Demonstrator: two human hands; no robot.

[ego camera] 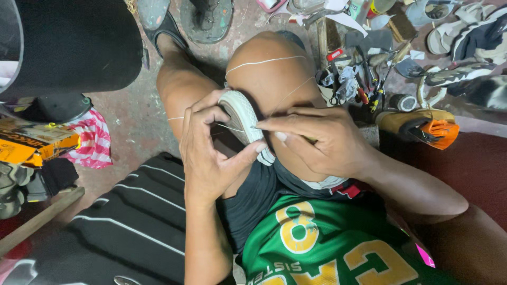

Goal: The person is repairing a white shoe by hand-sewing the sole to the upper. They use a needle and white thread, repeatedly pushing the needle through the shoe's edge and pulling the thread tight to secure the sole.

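A white-soled shoe [244, 122], braced against the knee, is gripped by the left hand [208, 150] while thread [264, 61] is pinched in the right hand [317, 140] fingers; stitching is judged unfinished, thread uncut.

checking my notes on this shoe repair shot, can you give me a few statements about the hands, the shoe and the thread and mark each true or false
1. The left hand cups the white shoe sole between the knees. True.
2. The right hand rests flat on the floor, away from the shoe. False: it is at the sole's edge, fingers pinched as if on a needle or awl too small to make out.
3. A white thread runs over the knee. True.
4. The sole is bright red. False: it is white with a ribbed edge.
5. The scattered tools lie beside the left hand. False: they lie on the floor beyond the right hand.
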